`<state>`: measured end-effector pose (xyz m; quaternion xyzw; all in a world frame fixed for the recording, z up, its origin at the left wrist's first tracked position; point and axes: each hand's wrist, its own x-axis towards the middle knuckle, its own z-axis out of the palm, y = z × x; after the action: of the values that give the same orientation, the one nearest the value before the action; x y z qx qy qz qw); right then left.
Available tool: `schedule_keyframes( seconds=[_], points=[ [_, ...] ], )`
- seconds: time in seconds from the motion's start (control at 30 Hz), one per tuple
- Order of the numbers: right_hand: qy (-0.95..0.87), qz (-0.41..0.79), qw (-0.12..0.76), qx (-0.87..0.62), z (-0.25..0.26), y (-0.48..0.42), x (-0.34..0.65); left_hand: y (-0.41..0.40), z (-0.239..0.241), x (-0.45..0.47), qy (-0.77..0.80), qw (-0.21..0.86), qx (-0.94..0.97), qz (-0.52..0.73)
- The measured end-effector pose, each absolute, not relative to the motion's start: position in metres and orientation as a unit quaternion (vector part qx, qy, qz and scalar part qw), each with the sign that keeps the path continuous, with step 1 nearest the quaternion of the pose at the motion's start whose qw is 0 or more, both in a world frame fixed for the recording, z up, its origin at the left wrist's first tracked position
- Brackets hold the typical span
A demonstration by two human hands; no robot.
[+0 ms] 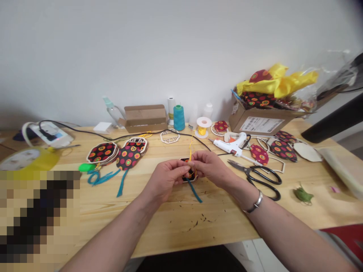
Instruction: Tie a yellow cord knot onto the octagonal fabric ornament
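Observation:
Over the middle of the table, my left hand (170,175) grips a small dark ornament (193,176) with a pale edge, thumb on top. A teal ribbon (195,190) hangs from its lower side. My right hand (208,166) pinches a thin yellow cord (191,149) at the ornament's top, and the cord's end sticks up above the fingers. Both hands' fingertips meet there and hide most of the ornament's face. To the left lie flower-patterned fabric pieces (129,156) with lattice frames and teal ribbons. Large black-handled scissors (255,175) rest to the right.
A glue gun (231,145) lies behind the scissors. Teal thread (179,119) and a yellow cord spool (203,128) stand at the back, beside an open carton (146,122). A black cable (136,135) crosses the table. Fabric fills a box (252,120) at right.

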<state>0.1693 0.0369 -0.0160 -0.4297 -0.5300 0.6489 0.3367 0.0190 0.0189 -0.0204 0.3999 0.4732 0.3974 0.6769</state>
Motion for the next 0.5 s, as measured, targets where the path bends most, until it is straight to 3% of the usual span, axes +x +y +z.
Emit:
schedule_keyframes(
  seconds=[0.5],
  points=[
    [-0.53, 0.677, 0.321, -0.398, -0.0139, 0.0404, 0.1773, 0.0192, -0.015, 0.0191, 0.485, 0.654, 0.396, 0.426]
  ],
)
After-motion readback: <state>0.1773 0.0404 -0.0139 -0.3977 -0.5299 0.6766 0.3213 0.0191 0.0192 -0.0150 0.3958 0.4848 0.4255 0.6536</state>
